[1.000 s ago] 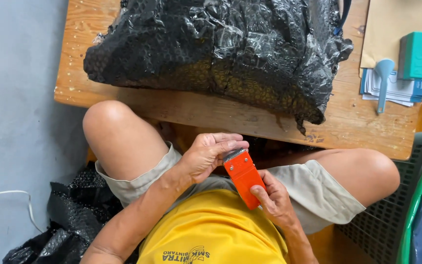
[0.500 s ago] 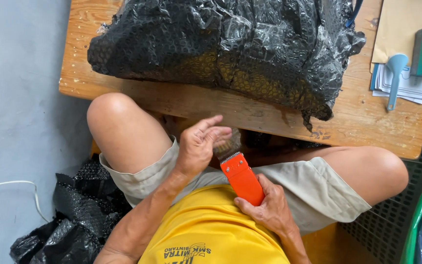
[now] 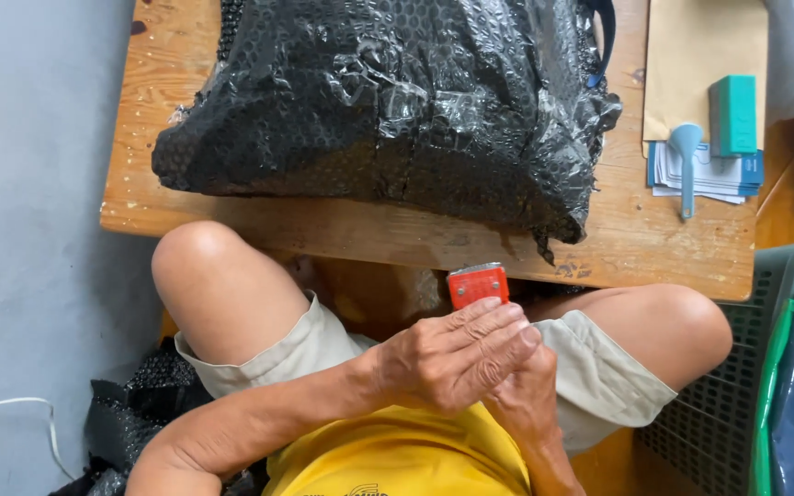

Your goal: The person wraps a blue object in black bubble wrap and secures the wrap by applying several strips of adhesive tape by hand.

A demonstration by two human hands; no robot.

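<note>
A large bundle (image 3: 388,101) wrapped in black bubble plastic is seen filling most of the wooden surface (image 3: 232,216) at twelve o'clock; it is judged soft on the outside, bulky, and slippery where the film is glossy. At two o'clock a brown envelope (image 3: 691,46) is laid flat, with a teal box (image 3: 733,115), a stack of papers (image 3: 709,176) and a pale blue scoop-shaped tool (image 3: 686,165) just beside it. A green mesh basket (image 3: 737,395) is seen at four o'clock, and more black wrap (image 3: 130,413) lies on the floor at eight o'clock.

Over the lap, near the centre, a small orange cutter (image 3: 477,284) is held upright, only its top end showing above the hands. The left hand (image 3: 452,358) is curled over the right hand (image 3: 526,404), and the fingers (image 3: 498,321) of both are closed round the cutter's body. The cutter is judged light, stiff and hard-cased, with a smooth plastic skin that could slide in a loose grip; it is best taken round the middle of the body, well clear of the top end, where a blade may sit, though none can be made out.
</note>
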